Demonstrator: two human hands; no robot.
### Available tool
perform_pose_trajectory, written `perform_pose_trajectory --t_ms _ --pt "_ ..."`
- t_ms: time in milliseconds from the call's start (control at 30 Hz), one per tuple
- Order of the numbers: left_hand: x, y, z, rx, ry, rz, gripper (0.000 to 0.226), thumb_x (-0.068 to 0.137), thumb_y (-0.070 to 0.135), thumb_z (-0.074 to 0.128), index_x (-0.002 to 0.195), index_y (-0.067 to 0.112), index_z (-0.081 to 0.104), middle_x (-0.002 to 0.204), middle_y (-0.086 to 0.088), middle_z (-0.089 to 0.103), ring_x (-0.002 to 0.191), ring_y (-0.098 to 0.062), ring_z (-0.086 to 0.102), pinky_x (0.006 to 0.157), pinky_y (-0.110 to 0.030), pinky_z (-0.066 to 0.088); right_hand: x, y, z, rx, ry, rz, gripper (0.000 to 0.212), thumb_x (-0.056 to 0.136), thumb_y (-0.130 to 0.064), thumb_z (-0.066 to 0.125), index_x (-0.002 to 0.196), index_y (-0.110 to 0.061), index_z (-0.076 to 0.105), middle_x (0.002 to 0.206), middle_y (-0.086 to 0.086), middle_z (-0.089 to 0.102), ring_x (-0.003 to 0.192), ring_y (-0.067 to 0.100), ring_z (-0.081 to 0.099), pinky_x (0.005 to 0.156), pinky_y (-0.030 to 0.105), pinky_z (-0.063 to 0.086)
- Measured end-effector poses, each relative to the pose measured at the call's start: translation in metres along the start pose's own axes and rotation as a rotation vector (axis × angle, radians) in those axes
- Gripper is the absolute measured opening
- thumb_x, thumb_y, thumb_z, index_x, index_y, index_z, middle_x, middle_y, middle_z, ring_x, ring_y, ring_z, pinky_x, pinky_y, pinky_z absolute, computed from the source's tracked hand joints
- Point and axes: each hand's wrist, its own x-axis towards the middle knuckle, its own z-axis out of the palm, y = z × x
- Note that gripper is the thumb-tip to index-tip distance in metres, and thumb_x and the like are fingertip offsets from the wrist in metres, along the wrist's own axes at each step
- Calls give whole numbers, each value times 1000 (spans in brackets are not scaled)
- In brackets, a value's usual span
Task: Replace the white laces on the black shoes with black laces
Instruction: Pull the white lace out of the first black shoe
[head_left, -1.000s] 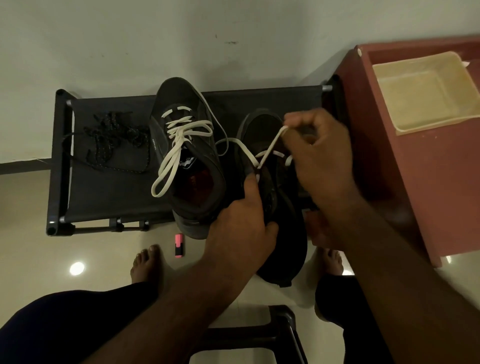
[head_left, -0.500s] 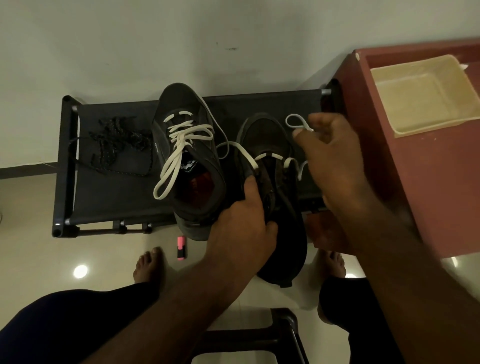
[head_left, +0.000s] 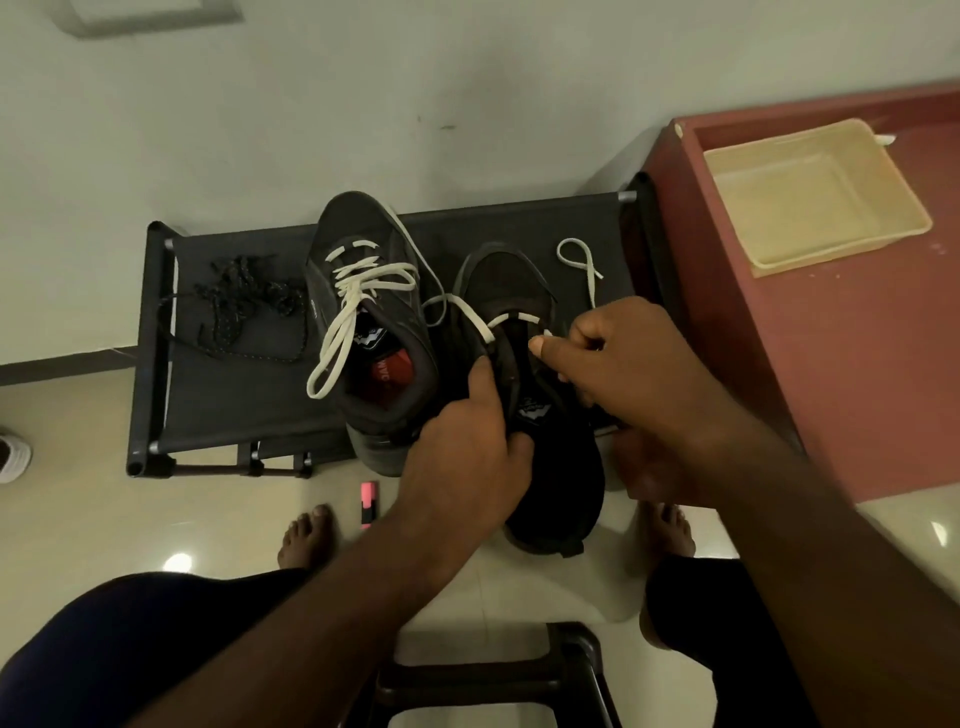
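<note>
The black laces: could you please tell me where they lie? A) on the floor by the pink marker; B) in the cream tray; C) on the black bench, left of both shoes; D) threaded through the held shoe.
C: the black laces lie heaped on the bench fabric, left of the white-laced shoe.

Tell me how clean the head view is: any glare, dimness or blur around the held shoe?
Head view: dim and warm, no motion blur; lamp glints on the floor, away from the work; black laces nearly merge with the dark rack; white lace reads clearly on the held shoe; wide-angle bending at edges.
</note>
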Motion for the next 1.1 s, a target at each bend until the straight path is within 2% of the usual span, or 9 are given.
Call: perform_pose_trajectory --t_ms 167,233,367,533,633,833,933,1033,1100 --pt "1 1 1 8 10 7 73 87 26 56 151 18 20 92 -2 67 79 -21 67 71 -42 59 -5 0 -20 43 -91 48 42 96 -41 62 69 -9 62 57 2 68 46 14 65 46 20 48" --pt "1 1 0 28 2 1 75 87 27 56 152 19 19 91 -2 67 79 -21 67 71 -42 59 -5 3 -22 -27 -126 59 40 92 -48 64 80 -10 61 66 2 69 55 13 66 51 26 51" --pt "-2 2 0 76 -29 18 82 89 31 57 156 20 11 96 -3 67 83 -20 66 73 -41 58 -10 4 -17 -135 -310 129 54 81 -64 65 117 -25 53 99 -6 64 89 11 65 81 41 59" --pt "-4 3 2 98 -71 55 85 92 28 55 157 17 2 105 -5 65 90 -21 65 78 -42 57 -13 5 -17 4 -367 115 52 77 -55 77 119 -31 59 104 -10 64 93 8 66 83 38 60" --pt "-4 4 2 148 -84 50 83 94 28 52 156 14 -1 110 -7 63 94 -23 63 81 -41 55 -15 7 -15 34 -386 148 60 73 -57 79 122 -31 56 108 -9 66 94 8 66 80 34 60" --pt "1 5 -4 130 -77 55 79 91 27 54 156 14 10 96 -7 67 82 -24 66 72 -42 57 -15 4 -7 126 -90 117 76 71 -68 73 131 -30 47 122 -14 54 109 4 55 83 20 47" --pt "3 4 -11 82 -149 41 85 89 31 58 156 17 8 95 -6 68 85 -21 67 76 -39 57 -14 7 1 100 -170 106 86 70 -60 81 139 -29 40 133 -6 54 115 9 57 96 32 51" --pt "2 4 -24 3 -237 18 82 89 31 63 155 17 16 85 0 69 83 -11 66 81 -34 55 -13 8 -2 67 -270 80 96 70 -51 86 147 -27 34 139 -6 52 117 5 51 96 23 43" --pt "3 7 -33 -69 -280 -14 72 89 32 65 150 20 29 87 -1 72 84 -13 68 84 -41 55 -15 8 -5 88 -303 74 98 69 -50 87 148 -27 33 128 -14 50 110 1 48 91 19 40"
